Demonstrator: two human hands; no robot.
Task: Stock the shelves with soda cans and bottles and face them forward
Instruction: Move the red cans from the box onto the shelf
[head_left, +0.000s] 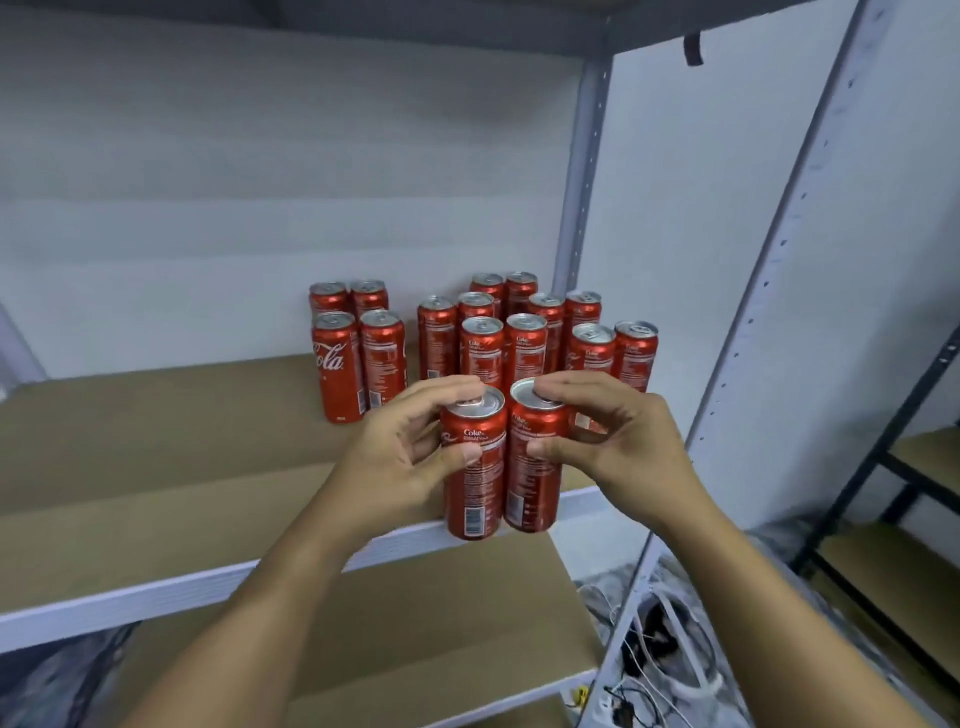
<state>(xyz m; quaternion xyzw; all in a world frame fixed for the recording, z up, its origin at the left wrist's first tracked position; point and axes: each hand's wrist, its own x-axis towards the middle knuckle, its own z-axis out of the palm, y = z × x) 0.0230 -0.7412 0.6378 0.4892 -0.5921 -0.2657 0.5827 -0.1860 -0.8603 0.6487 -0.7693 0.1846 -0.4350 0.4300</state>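
Your left hand (410, 441) grips one red can (474, 467), fingers curled over its rim and thumb pressed on its side. Your right hand (597, 436) pinches a second can (535, 467) the same way. Both cans stand upright, long axis vertical, touching each other at the front edge of the shelf (208, 582). The left one shows "Coke", small print and a barcode towards you; the right one shows fine print and a barcode, too blurred to read. Behind them a cluster of upright cans (519, 338) stands near the right post (582, 171). In a separate group further left, one can (336, 364) faces forward, reading "Cola".
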